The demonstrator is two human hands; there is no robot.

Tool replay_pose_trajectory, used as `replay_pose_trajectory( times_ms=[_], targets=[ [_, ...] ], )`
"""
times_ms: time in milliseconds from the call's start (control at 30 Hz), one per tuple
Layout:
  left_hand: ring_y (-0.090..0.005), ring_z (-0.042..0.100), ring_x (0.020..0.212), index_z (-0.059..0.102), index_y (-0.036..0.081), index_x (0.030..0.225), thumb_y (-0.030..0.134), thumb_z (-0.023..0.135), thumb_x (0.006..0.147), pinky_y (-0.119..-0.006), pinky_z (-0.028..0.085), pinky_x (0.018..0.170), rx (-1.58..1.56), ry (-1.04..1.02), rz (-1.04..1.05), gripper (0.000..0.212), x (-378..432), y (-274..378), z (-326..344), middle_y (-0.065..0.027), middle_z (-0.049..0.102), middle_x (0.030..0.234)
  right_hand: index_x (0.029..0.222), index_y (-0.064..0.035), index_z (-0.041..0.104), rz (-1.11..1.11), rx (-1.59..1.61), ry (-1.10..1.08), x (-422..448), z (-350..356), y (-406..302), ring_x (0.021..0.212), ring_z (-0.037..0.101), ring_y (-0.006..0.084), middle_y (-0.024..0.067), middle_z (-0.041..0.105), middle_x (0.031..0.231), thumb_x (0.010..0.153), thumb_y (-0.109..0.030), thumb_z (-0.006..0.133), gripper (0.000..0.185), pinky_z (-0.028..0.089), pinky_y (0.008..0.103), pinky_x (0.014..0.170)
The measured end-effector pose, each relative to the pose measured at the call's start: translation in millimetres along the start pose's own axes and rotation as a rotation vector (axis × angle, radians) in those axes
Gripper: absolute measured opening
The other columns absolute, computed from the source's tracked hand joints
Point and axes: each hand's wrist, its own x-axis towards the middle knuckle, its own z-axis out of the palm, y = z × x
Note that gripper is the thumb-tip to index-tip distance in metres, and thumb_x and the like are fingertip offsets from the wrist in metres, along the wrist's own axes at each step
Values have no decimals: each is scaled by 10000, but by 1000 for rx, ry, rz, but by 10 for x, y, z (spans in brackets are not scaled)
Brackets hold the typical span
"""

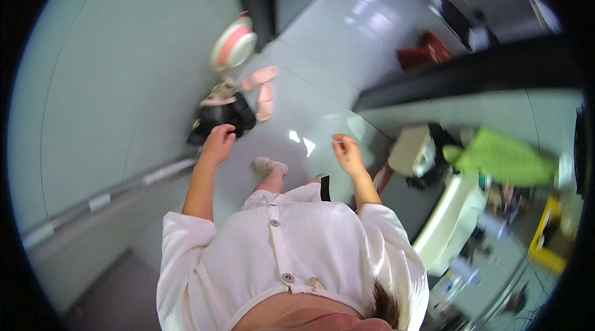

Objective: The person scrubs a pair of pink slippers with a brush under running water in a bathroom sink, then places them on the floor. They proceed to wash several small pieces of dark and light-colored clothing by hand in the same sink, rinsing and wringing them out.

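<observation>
My left hand (218, 145) hangs in the air with its fingers loosely bent, and nothing shows in it; in the picture it overlaps a heap of black shoes or bags (221, 119) by the wall. To the right, my right hand (346, 152) is raised over the shiny tiled floor, its fingers curled; whether something small lies within them cannot be told. A pair of pink slippers (265, 98) rests on the floor beyond my left hand. One white shoe (269, 165) shows below my white shorts.
A pink and white basin (234, 45) leans near the left wall. Ahead is a dark-framed doorway with a red object (423, 52) beyond. At right stand a beige bin (409, 150), a white washbasin (451, 224), a green towel (506, 159) and a yellow tray (544, 233).
</observation>
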Motion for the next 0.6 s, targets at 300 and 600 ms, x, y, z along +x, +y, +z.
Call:
replay_pose_trajectory(
  times_ms=[300,600],
  targets=[
    [-98,523,891,570,29,1072,129,528,915,-223,413,800,-219,-455,321,191,-315,2124,1684,-42,559,1050,1001,-62,601,-260,-132,469,-1830,-1851,-155,996,548,313,116,583,1034,805,-87,611,198,439,373,871],
    [-112,519,793,616,4,870,205,521,928,-252,421,715,-275,-818,751,230,-1424,4015,3323,-66,604,968,1041,-20,598,253,270,984,-4303,-3552,895,825,540,85,1,600,909,907,-74,554,151,439,211,748]
  ],
)
